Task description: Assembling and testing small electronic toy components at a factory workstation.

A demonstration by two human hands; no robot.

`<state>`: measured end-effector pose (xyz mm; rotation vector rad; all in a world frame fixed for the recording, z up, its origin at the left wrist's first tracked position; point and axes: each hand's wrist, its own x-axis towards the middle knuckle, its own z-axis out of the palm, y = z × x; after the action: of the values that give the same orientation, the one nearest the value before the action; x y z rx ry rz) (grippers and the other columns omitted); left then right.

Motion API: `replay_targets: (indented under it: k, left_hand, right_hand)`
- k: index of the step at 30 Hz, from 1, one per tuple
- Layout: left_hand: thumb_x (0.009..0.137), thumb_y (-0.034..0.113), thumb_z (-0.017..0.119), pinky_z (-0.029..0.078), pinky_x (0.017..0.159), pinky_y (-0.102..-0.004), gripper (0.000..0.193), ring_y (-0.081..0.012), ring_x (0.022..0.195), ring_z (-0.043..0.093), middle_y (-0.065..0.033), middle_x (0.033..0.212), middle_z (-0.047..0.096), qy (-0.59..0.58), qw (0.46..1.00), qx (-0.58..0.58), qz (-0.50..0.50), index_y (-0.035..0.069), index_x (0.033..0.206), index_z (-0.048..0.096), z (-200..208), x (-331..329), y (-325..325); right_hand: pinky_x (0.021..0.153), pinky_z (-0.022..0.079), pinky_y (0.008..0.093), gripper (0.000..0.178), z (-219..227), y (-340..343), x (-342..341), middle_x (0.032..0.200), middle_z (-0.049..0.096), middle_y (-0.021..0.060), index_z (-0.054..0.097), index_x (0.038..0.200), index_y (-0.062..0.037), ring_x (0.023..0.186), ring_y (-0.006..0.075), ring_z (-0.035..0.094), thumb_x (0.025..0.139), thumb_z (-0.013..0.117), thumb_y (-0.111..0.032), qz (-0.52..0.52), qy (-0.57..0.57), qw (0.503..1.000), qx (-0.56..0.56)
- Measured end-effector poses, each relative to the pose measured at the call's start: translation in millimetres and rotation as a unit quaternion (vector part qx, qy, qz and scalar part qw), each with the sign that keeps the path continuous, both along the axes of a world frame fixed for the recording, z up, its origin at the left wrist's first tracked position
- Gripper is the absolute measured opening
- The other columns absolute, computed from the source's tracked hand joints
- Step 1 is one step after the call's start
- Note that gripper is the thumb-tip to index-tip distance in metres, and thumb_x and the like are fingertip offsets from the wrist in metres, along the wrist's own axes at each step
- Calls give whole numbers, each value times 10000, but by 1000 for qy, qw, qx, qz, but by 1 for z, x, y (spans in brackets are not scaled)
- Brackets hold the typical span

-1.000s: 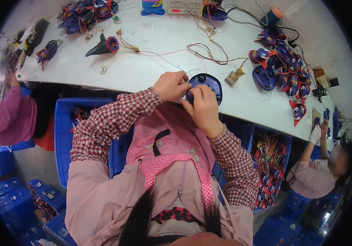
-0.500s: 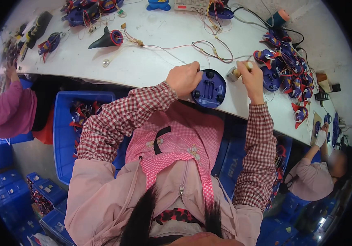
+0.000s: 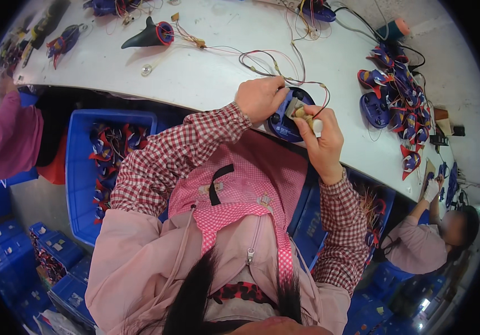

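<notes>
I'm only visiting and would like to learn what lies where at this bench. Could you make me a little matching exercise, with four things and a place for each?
Things
1. Black horn-shaped piece
2. Purple base nearest the person
3. Orange-topped cylinder
4. Beige wired piece

Places
a. In the right grip
b. Lying on the white table, well to the left of the left grip
c. Beside the left grip, partly hidden
d. Toward the back right of the white table

Right pairs: 1-b, 2-c, 3-d, 4-a
</notes>
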<state>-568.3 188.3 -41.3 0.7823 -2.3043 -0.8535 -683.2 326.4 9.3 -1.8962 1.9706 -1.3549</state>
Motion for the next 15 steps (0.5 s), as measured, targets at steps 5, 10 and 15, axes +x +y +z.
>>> replay_targets:
  k: [5, 10, 15]
  left_hand:
    - [868, 283, 531, 485, 574, -391, 214, -309, 658, 619, -117, 731, 634, -3, 1000, -4, 9, 86, 855, 616, -3, 1, 0]
    - [864, 277, 535, 479, 557, -397, 208, -310, 634, 612, -108, 705, 624, -2, 1000, -20, 17, 84, 823, 603, -8, -1, 0]
    - [844, 269, 564, 482, 570, -398, 194, -310, 646, 608, -124, 704, 604, -26, 998, -42, 27, 78, 835, 596, -3, -7, 1]
  right_hand:
    - [630, 483, 305, 220, -10, -1, 9, 880, 588, 111, 566, 926, -6, 721, 255, 591, 774, 709, -74, 8, 32, 999, -22]
    - [591, 466, 293, 177, 1, -13, 9, 826, 582, 116, 555, 877, -5, 651, 245, 576, 787, 692, -73, 0, -14, 998, 61]
    - [571, 446, 273, 146, -2, -20, 2, 768, 568, 118, 551, 851, -6, 628, 197, 564, 800, 673, -70, -13, -96, 989, 116]
